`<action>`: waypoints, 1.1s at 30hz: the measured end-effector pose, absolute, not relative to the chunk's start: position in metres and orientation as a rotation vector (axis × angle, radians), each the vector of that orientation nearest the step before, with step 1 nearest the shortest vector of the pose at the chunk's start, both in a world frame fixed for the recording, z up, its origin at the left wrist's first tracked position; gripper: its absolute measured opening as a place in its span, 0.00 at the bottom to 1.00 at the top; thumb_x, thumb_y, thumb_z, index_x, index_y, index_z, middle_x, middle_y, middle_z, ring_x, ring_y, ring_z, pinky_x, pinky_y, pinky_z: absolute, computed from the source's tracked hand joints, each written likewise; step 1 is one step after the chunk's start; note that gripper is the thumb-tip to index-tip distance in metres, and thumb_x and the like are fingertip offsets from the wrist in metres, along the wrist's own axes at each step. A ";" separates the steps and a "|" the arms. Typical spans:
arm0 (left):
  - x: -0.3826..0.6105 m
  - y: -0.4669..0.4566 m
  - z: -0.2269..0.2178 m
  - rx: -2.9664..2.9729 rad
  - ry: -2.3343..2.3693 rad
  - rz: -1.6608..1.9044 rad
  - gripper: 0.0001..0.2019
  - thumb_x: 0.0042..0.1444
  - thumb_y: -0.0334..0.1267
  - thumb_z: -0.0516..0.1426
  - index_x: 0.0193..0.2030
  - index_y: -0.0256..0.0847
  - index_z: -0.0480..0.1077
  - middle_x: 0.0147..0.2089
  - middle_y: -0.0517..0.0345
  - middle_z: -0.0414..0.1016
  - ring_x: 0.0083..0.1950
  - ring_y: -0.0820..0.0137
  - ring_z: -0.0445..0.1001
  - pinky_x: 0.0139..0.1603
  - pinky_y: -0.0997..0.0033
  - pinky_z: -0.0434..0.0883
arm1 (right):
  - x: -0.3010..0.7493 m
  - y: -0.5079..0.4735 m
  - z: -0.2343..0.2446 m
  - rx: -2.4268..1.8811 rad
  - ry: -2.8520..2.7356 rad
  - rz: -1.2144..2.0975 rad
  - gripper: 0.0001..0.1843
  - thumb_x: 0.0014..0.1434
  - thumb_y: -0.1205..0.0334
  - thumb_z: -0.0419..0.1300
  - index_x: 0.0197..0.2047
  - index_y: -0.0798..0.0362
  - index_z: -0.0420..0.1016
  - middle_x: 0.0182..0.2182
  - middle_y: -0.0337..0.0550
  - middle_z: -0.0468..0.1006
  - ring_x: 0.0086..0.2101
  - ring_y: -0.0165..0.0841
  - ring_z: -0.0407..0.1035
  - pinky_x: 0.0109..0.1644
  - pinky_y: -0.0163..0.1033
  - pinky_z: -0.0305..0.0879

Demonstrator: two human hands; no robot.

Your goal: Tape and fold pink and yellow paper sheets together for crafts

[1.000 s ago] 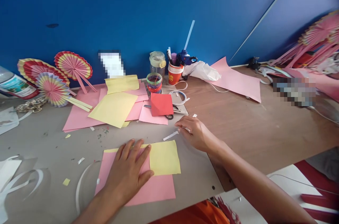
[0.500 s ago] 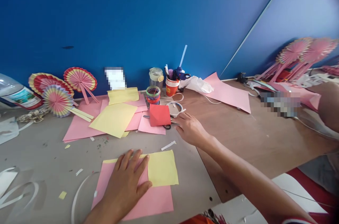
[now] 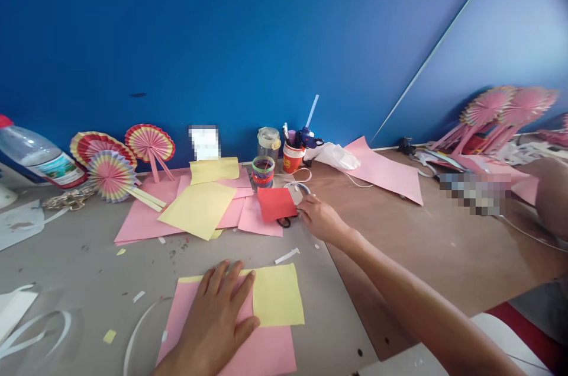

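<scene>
Low in the frame, left of centre, the left hand [image 3: 213, 320] lies flat with fingers spread on a yellow sheet [image 3: 277, 295] and the pink sheet [image 3: 266, 352] under it, pressing them to the grey table [image 3: 80, 269]; it grips nothing. Near the centre the right hand [image 3: 319, 217] reaches up the frame to the right edge of a red sheet [image 3: 276, 203], its fingertips touching that edge; whether they pinch it or only rest there I cannot tell, as the fingers curl over the spot. Black scissors [image 3: 284, 222] peek out just below the red sheet, beside the hand. The red sheet lies on a spread of pink and yellow papers [image 3: 197, 207] in the middle left. Behind it stand a jar [image 3: 263, 170] and a red cup [image 3: 293, 157] of pens against the blue wall [image 3: 222, 38]. Paper fans [image 3: 110, 163] lean at the left, with a bottle [image 3: 39, 157] at the far left. A white strip [image 3: 286, 256] lies between the two hands.
</scene>
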State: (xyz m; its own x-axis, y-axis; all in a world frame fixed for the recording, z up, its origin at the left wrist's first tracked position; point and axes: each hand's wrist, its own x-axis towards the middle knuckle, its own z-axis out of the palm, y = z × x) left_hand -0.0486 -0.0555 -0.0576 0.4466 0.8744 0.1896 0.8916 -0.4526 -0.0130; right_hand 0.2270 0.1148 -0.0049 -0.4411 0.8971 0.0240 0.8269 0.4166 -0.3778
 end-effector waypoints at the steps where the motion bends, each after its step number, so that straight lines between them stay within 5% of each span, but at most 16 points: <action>1: -0.049 -0.055 -0.058 -2.577 -1.575 -0.241 0.27 0.55 0.51 0.57 0.62 0.51 0.63 0.63 0.54 0.64 0.62 0.51 0.58 0.61 0.50 0.55 | 0.232 0.113 -0.004 -1.505 -2.413 0.520 0.14 0.58 0.71 0.49 0.42 0.56 0.74 0.44 0.53 0.73 0.41 0.38 0.69 0.44 0.39 0.61; 6: -0.050 -0.053 -0.061 -2.561 -1.545 -0.281 0.27 0.55 0.51 0.57 0.61 0.52 0.64 0.63 0.55 0.65 0.61 0.52 0.59 0.60 0.51 0.55 | 0.250 0.101 -0.001 -1.451 -2.212 0.833 0.12 0.56 0.70 0.47 0.38 0.52 0.71 0.28 0.38 0.73 0.29 0.30 0.66 0.35 0.33 0.60; 12: -0.052 -0.054 -0.066 -2.551 -1.532 -0.304 0.27 0.56 0.53 0.55 0.62 0.52 0.63 0.63 0.56 0.65 0.62 0.52 0.59 0.61 0.51 0.54 | 0.250 0.086 -0.001 -1.382 -1.970 1.126 0.06 0.50 0.66 0.56 0.35 0.52 0.65 0.25 0.34 0.69 0.24 0.26 0.59 0.29 0.32 0.56; 19: -0.050 -0.054 -0.064 -2.547 -1.531 -0.292 0.27 0.56 0.53 0.55 0.63 0.52 0.63 0.63 0.55 0.65 0.62 0.52 0.59 0.61 0.51 0.54 | 0.239 0.086 0.000 -1.233 -1.724 1.508 0.26 0.59 0.40 0.50 0.30 0.56 0.71 0.20 0.38 0.67 0.22 0.27 0.59 0.26 0.33 0.54; 28: -0.049 -0.054 -0.059 -2.552 -1.529 -0.272 0.26 0.56 0.52 0.56 0.61 0.51 0.65 0.62 0.54 0.66 0.61 0.52 0.60 0.60 0.51 0.55 | 0.223 0.088 0.010 -1.201 -1.546 1.545 0.14 0.56 0.51 0.57 0.31 0.54 0.71 0.20 0.36 0.70 0.21 0.25 0.60 0.23 0.31 0.48; 33: -0.048 -0.053 -0.058 -2.553 -1.539 -0.264 0.26 0.55 0.51 0.56 0.61 0.50 0.64 0.62 0.54 0.66 0.61 0.52 0.59 0.60 0.51 0.55 | 0.219 0.093 0.007 -1.217 -1.436 1.540 0.21 0.56 0.43 0.54 0.31 0.55 0.70 0.18 0.33 0.65 0.17 0.23 0.52 0.20 0.31 0.42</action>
State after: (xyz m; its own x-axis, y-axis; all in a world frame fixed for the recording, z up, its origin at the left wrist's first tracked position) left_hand -0.0485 -0.0533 -0.0583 0.4583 0.8596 0.2259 0.8858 -0.4627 -0.0366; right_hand 0.2192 0.0928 0.0067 -0.3181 0.9322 -0.1727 0.1074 -0.1456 -0.9835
